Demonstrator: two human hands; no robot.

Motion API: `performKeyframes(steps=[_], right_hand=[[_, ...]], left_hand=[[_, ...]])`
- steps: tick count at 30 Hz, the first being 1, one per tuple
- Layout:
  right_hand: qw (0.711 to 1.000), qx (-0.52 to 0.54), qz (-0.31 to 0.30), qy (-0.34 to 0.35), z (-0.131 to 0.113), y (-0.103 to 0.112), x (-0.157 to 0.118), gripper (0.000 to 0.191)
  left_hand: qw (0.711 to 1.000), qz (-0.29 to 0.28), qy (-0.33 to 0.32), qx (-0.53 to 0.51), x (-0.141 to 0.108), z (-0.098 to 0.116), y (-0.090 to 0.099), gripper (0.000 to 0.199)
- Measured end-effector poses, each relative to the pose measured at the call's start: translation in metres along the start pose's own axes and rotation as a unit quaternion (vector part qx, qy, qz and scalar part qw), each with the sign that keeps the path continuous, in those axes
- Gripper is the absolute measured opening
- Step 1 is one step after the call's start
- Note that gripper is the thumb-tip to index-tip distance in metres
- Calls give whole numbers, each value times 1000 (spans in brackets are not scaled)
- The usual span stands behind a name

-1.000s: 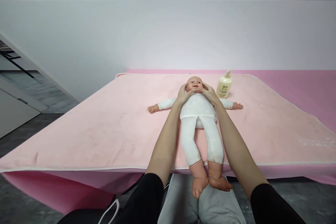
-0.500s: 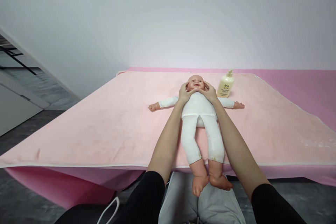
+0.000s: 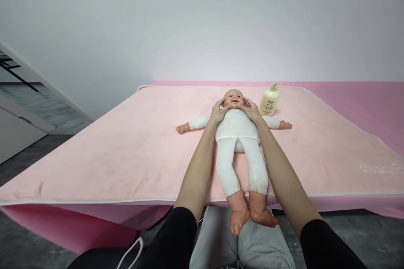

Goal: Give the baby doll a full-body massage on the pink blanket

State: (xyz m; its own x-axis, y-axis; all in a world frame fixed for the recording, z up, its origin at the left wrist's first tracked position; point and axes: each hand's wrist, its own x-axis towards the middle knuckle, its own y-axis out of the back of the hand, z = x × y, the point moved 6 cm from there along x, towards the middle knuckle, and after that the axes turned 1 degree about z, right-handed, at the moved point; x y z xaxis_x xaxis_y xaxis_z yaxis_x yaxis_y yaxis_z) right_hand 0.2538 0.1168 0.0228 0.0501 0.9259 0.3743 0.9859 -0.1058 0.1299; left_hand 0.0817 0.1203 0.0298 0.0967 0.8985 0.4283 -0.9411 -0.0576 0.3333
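Note:
A baby doll point(image 3: 237, 124) with a white cloth body lies on its back on a pink towel point(image 3: 132, 147), arms spread out sideways. Its bare feet hang past the table's front edge, over my lap. My left hand point(image 3: 218, 112) cups one side of the doll's head, thumb along the cheek by the jaw. On the opposite side, my right hand point(image 3: 251, 110) is curved around the other cheek in the same way. Fingers of both hands are partly hidden beside the head. Close to my right hand stands a pale yellow pump bottle point(image 3: 269, 100), upright.
Behind the table rises a white partition wall point(image 3: 189, 38). A darker pink cover point(image 3: 356, 96) lies under the towel and drapes over the front edge. A white cable loop point(image 3: 135, 248) shows at the lower left.
My thumbs have slid a little outward, from the doll's chin toward its cheeks. The camera view has shifted slightly; the doll and bottle stay in place.

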Motion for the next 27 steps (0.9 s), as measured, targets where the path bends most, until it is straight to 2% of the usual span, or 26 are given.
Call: performKeyframes(steps=[5,9,19,23,27], right_hand=[[999,-36,-14,15,-7,1,-3,66],[999,-24,-30,18,-9,0,-4,66],[999,-2,-31,6,4,-1,5,65],[1000,-17,-8,-9,8,-1,7,57],[999,-44,23,-18,1,-1,2,48]], left_hand=[[1000,-11,12,-13,-1,-2,-1,54],[999,-26,15,-29,0,-4,-1,52],[992,-32,35,-115,3,-9,-5,50],[990,-28,54,-125,3,-9,-5,49],[985,-23,104,-136,-1,-9,-1,47]])
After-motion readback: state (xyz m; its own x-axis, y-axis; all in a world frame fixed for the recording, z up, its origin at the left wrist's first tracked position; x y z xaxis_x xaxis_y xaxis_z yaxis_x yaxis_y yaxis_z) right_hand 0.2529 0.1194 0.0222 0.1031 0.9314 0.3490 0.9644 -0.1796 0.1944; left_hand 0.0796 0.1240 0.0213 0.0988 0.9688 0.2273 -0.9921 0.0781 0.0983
